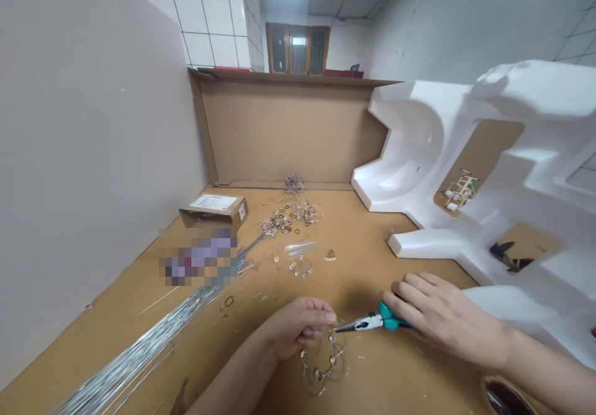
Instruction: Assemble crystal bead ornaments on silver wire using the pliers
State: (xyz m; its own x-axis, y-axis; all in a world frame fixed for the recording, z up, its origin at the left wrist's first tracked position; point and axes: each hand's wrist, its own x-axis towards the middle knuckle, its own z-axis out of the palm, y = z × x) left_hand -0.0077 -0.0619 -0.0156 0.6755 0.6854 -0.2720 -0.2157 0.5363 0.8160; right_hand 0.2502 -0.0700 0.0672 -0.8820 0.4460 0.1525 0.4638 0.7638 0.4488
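Note:
Near the front of the brown surface, my left hand (305, 325) pinches a ring of thin wire (318, 374) strung with clear beads, which hangs below the fingertips. My right hand (440, 312) is closed round the green handles of needle-nose pliers (367, 322). The pliers point left, with their tips at the upper part of the wire ring, close to the left fingertips. Whether the jaws grip the wire is too small to tell. Beyond the hands lies another small beaded wire ring (302, 268).
A bundle of long wires (153, 334) runs along the left, beside a small cardboard box (216, 210). Small wire pieces (279, 221) lie in heaps toward the cardboard back wall (288, 133). White moulded foam (419, 148) stands on the right.

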